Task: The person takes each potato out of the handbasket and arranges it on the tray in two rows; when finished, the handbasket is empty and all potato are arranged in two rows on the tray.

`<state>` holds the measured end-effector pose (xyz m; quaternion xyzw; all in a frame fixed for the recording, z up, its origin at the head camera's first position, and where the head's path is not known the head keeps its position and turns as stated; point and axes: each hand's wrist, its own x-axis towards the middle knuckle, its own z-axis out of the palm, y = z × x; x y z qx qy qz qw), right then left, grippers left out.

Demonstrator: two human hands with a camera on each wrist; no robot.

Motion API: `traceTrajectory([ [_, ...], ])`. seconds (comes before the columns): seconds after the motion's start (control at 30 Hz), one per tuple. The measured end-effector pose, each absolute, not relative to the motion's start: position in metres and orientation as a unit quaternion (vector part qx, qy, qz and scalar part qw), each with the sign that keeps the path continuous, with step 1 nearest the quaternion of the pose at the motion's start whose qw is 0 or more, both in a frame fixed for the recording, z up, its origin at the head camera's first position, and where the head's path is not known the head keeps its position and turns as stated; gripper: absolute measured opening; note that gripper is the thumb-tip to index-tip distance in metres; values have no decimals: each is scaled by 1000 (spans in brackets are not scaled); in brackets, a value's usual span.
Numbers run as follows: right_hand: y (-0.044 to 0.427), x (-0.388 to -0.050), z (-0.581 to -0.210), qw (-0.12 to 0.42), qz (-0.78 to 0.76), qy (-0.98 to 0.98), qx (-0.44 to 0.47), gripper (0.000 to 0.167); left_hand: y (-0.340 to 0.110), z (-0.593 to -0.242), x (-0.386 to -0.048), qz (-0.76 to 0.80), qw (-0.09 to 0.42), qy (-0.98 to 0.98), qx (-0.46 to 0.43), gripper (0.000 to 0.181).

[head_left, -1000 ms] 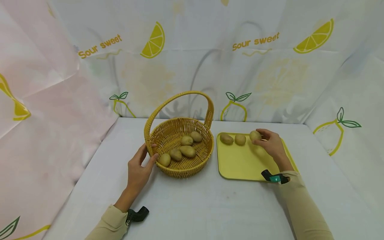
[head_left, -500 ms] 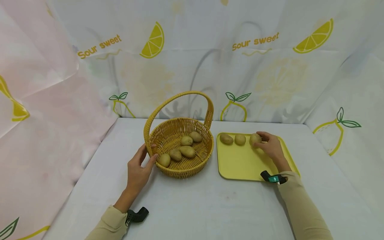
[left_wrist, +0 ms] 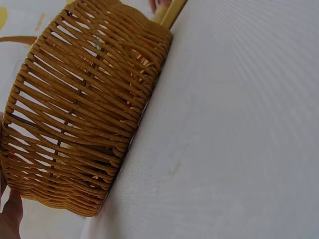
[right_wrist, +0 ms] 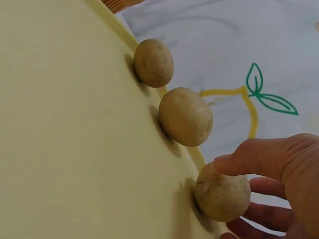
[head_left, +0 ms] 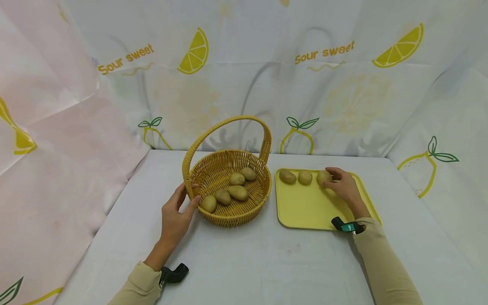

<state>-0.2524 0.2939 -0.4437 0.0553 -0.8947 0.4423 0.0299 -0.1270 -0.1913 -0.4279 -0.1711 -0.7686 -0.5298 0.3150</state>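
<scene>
A wicker basket (head_left: 228, 218) with an arched handle holds several potatoes (head_left: 238, 192). The left hand (head_left: 176, 218) grips the basket's left rim near the foot of the handle, thumb on the near side. In the left wrist view the woven basket wall (left_wrist: 75, 109) fills the left part, with fingertips at its edge. On the yellow tray (head_left: 305, 209), two potatoes (right_wrist: 186, 117) lie along the far edge, and a third potato (right_wrist: 223, 193) rests at the right end of that row. Thumb and fingers of the right hand (head_left: 343, 186) are around this third one.
A white cloth (head_left: 244, 267) covers the table under basket and tray. Behind it and at both sides hang pale sheets printed with lemons (head_left: 406, 45). The tray stands just to the right of the basket.
The right hand has lowered the third potato slightly onto the tray, beside the other two, and its fingers still touch it. The left hand has stayed on the basket.
</scene>
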Motion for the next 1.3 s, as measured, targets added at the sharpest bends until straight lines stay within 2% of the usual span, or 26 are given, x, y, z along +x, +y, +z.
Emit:
traceTrajectory([
  [0.13,289,-250,-435,64,423,-901,70,57,-192,-427,-127,-533,312,-767,-172,49],
  [0.27,270,-243,-417,128,419,-892,109,49,-192,-428,-127,-533,313,-766,-174,50],
  [0.4,240,-238,-394,149,461,-862,149,40,-193,-430,-127,-528,320,-767,-177,51],
  [0.63,202,-240,-369,114,518,-822,207,35,-193,-432,-128,-521,327,-768,-176,52],
  [1.0,143,-247,-357,23,561,-785,261,35,-192,-430,-129,-527,323,-765,-181,50],
  [1.3,94,-272,-357,-41,552,-787,270,34,-191,-429,-130,-532,323,-762,-180,51],
])
